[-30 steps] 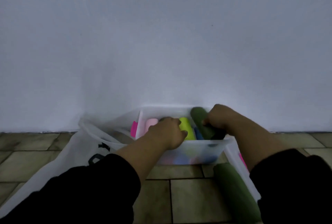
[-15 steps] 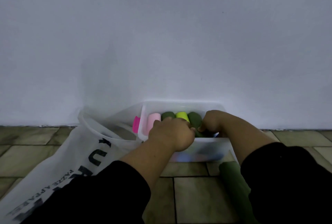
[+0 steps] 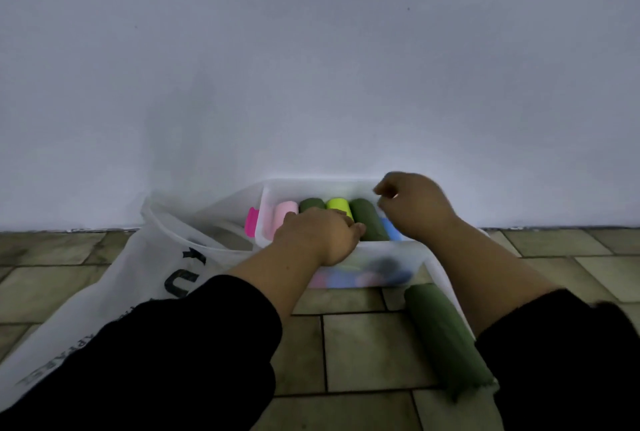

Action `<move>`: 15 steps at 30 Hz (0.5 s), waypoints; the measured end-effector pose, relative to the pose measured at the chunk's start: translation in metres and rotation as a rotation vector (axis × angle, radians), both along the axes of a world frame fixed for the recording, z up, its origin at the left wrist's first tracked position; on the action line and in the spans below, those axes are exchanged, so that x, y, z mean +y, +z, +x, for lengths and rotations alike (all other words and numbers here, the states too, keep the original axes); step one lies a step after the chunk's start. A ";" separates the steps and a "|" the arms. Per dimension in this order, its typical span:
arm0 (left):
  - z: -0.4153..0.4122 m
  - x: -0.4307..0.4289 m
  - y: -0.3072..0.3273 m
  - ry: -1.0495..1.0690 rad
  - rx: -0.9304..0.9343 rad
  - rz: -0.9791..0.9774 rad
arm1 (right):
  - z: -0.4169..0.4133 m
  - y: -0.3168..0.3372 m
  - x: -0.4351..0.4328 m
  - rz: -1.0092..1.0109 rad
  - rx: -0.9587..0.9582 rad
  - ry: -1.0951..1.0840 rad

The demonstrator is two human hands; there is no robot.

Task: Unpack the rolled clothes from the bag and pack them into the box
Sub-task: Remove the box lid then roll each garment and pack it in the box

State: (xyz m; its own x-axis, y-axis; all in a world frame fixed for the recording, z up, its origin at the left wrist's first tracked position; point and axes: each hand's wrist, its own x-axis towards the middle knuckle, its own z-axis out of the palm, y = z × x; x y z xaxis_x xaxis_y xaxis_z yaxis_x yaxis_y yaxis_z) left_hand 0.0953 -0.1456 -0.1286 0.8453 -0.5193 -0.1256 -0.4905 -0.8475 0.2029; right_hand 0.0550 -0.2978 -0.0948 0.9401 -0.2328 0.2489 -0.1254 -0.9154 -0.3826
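A translucent white box [image 3: 346, 185] stands against the wall. Inside it lie a pale pink roll [image 3: 286, 212], a dark green roll [image 3: 311, 204], a lime roll [image 3: 338, 205], a second dark green roll [image 3: 367, 223] and a blue roll [image 3: 390, 232]. More coloured rolls show faintly through the front wall. My left hand [image 3: 320, 235] rests flat on the near ends of the rolls, fingertips touching the second green roll. My right hand [image 3: 414, 205] hovers over the box's right end, fingers loosely curled, holding nothing. The white printed bag [image 3: 104, 292] lies left of the box.
Another long dark green roll [image 3: 445, 339] lies on the tiled floor [image 3: 367, 351] in front of the box, beside my right forearm. A magenta piece [image 3: 251, 221] shows just outside the box's left wall, at the bag's mouth. The plain wall rises right behind the box.
My right hand set the dark green roll down into the box beside the lime roll, let go and lifted. My left hand stayed on the rolls.
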 end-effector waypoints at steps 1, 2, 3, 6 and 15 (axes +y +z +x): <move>-0.002 0.001 0.001 0.005 -0.027 -0.039 | -0.016 0.002 -0.005 0.077 -0.150 -0.051; -0.005 0.003 0.001 0.003 -0.071 -0.101 | -0.032 0.003 -0.011 0.077 -0.209 -0.112; -0.007 0.005 0.002 0.002 -0.117 -0.194 | -0.047 0.000 -0.017 0.031 -0.175 -0.163; -0.018 0.013 0.004 0.049 -0.209 -0.569 | -0.088 -0.023 -0.022 -0.047 0.288 -0.226; -0.113 0.050 -0.015 0.226 0.408 -0.724 | -0.118 -0.068 0.002 0.037 0.423 -0.341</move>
State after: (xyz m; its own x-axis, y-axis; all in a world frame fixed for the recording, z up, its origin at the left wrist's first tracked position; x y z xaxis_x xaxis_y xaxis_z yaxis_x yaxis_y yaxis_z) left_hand -0.0176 -0.0953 -0.1440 0.8987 -0.4139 -0.1450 -0.0969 -0.5098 0.8548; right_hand -0.0634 -0.2956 -0.1629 0.8259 -0.5438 -0.1489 -0.5631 -0.7825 -0.2657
